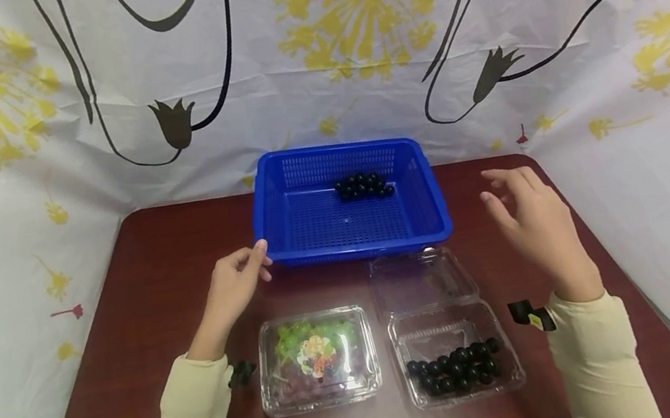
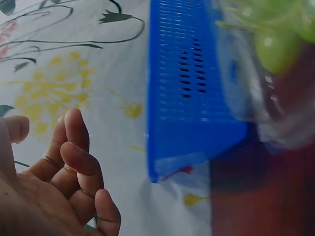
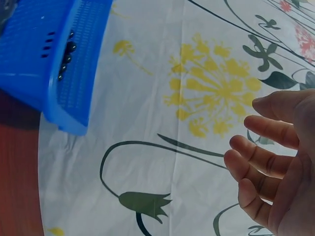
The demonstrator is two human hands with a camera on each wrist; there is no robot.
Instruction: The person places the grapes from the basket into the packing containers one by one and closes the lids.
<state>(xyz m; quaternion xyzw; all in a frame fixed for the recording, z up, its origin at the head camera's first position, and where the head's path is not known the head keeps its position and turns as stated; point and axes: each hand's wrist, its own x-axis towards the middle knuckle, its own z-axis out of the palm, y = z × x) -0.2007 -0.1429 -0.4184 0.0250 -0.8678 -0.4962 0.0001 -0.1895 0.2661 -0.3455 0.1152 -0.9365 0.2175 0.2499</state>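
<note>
Both hands empty: left hand [image 1: 232, 284] loosely curled by blue basket [image 1: 312, 232]; right hand [image 1: 535, 222] open.

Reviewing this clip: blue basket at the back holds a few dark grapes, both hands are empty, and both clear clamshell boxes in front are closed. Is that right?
Not quite. The head view shows only the left clamshell, with green grapes, closed; the right clamshell, with dark grapes, has its lid folded open toward the blue basket. The basket's dark grapes, the empty left hand and right hand are as stated.
</note>
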